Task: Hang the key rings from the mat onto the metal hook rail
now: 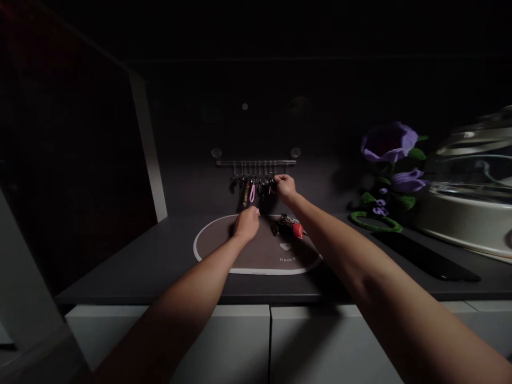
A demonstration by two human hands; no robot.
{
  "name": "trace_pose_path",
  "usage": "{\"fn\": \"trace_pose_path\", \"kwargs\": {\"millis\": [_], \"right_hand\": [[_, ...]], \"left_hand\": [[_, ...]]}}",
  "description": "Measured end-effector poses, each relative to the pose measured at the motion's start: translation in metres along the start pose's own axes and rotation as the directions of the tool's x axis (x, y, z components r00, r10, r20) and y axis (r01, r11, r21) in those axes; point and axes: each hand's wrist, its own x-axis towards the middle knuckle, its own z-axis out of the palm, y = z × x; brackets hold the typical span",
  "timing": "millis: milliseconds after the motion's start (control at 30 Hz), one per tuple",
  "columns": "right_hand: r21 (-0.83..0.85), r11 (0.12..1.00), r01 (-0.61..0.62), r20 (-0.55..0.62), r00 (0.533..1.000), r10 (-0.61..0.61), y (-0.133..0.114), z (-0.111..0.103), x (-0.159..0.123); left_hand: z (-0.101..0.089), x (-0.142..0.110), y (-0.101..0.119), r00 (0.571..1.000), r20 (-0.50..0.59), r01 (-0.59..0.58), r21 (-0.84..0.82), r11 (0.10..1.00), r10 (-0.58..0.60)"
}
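Observation:
A clear hook rail (pixel 256 162) is fixed to the dark wall by two round suction mounts, and several keys hang in a row from its hooks. My right hand (pixel 285 188) pinches a key ring at the right end of that row, its fingertips by the hooks. Among the hanging keys are a pink loop strap (pixel 252 193) and a dark strap with lettering (pixel 246 194). Below them, my left hand (pixel 247 223) is closed just above the mat; whatever it holds is hidden. A bunch of keys with a red tag (pixel 297 230) lies on the mat to its right.
The brown oval mat (pixel 216 250) with a white rim lies on the dark counter (pixel 160 266). At right are purple flowers (pixel 390 143) with a green ring base, a long black flat object (pixel 428 257) and a large cream domed container (pixel 468 213). A side panel stands left.

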Motion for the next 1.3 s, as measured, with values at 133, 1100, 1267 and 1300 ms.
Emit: {"fn": "trace_pose_path", "kwargs": {"millis": [133,1100,1267,1300], "right_hand": [[-0.006,0.998,-0.068,-0.023,0.997,0.068,-0.002,-0.004,-0.004],[-0.082,0.994,-0.078,0.132,0.987,0.088,-0.058,-0.036,-0.041],[-0.033,0.995,-0.093,0.092,0.991,0.096,-0.059,-0.049,-0.066],[-0.027,0.995,-0.101,0.08,0.991,0.103,-0.057,-0.052,-0.072]], "left_hand": [[0.0,0.0,0.0,1.0,0.005,0.002,-0.003,1.0,-0.002],[0.004,-0.012,0.009,0.992,0.046,-0.112,-0.142,0.984,0.12],[0.005,-0.012,0.014,0.99,0.081,-0.1,-0.182,0.978,0.116],[0.004,-0.01,0.016,0.989,0.094,-0.098,-0.172,0.98,0.115]]}}
